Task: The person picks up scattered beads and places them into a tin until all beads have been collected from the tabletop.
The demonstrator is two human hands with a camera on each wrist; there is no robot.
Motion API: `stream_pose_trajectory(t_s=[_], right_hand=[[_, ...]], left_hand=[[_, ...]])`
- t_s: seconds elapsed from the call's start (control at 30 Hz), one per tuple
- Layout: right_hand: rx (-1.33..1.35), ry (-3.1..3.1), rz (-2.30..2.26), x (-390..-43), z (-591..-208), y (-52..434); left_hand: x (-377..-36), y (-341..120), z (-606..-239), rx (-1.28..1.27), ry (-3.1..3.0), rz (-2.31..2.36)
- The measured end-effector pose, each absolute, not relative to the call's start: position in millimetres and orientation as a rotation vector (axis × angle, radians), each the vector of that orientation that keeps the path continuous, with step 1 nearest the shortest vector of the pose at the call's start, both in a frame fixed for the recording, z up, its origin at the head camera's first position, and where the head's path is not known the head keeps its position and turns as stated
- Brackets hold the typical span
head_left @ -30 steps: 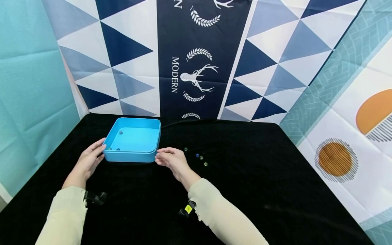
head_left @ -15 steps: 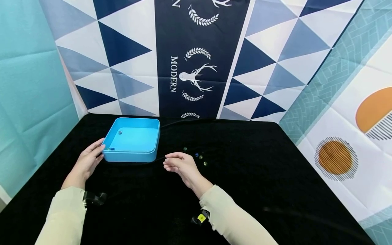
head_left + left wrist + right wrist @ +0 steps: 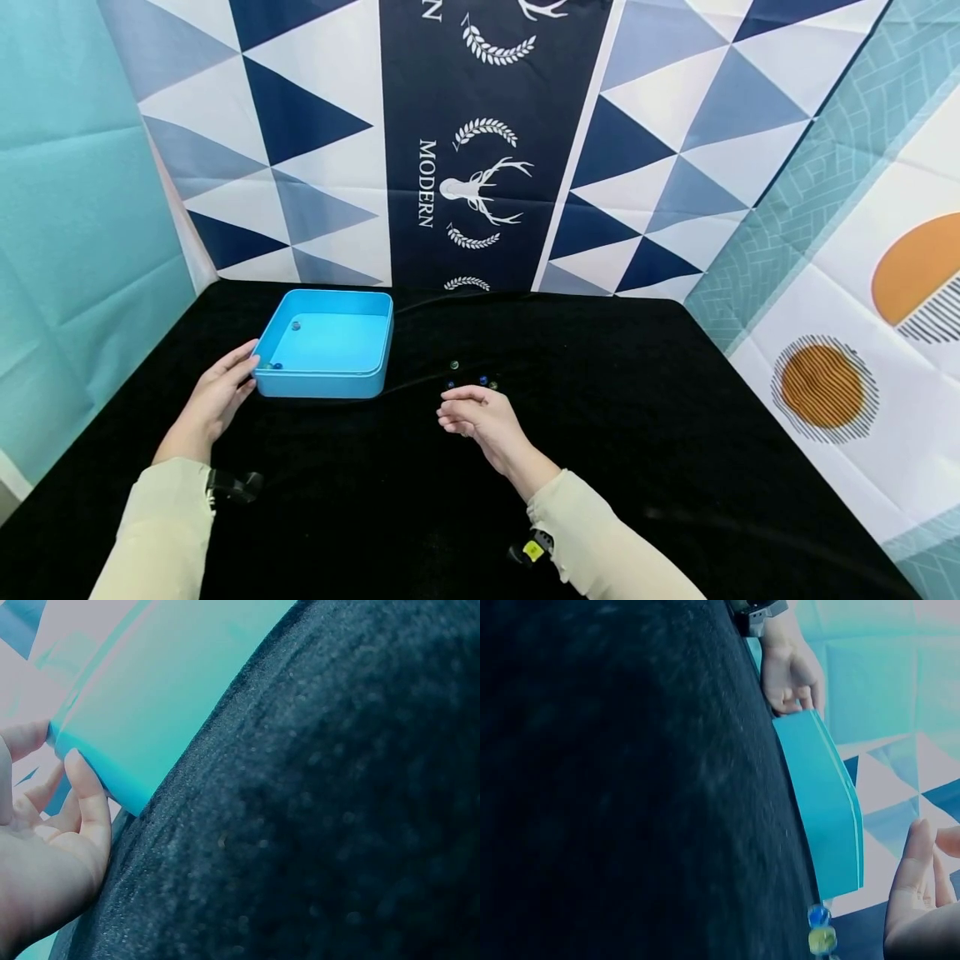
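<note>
The blue box (image 3: 375,385) stands open-topped at the left of the table, with a few glass marbles inside; one marble (image 3: 296,326) lies towards the back. My left hand (image 3: 213,398) grips the box's near left corner, thumb at the front and fingers along the side. My right hand (image 3: 486,425) hovers right of the box, fingers loosely bent, with nothing visible in it. Just past its fingertips lies a dark blue marble (image 3: 451,385). A blue marble (image 3: 483,380) and a yellowish marble (image 3: 493,386) lie behind the hand, and a greenish marble (image 3: 453,365) farther back.
A black cloth (image 3: 675,433) covers the table. A patterned curtain (image 3: 315,142) hangs along its back edge, with another hanging (image 3: 840,367) at the right. Wrist cameras sit on both forearms, the right one bearing a yellow tag (image 3: 533,550).
My right hand has left the box's near right corner and moved right, towards the marbles. It now covers the nearest yellowish marble. Inside the box, a marble has rolled left. My left hand stays put.
</note>
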State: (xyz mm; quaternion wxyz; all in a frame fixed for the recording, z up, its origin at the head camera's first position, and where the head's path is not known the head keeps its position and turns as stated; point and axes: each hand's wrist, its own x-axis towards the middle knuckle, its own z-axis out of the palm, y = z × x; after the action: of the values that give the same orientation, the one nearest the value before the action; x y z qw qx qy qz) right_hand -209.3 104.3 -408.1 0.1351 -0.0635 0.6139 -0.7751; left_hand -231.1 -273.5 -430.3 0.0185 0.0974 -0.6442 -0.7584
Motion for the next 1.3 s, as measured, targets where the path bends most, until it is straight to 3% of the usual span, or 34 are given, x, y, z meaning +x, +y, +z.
stream_pose_trajectory(t_s=[1.3], right_hand=[[0.163,1.912,-2.131,-229,-421,170]], left_hand=[[-230,-273,-429,0.315,-2.037,-2.332]])
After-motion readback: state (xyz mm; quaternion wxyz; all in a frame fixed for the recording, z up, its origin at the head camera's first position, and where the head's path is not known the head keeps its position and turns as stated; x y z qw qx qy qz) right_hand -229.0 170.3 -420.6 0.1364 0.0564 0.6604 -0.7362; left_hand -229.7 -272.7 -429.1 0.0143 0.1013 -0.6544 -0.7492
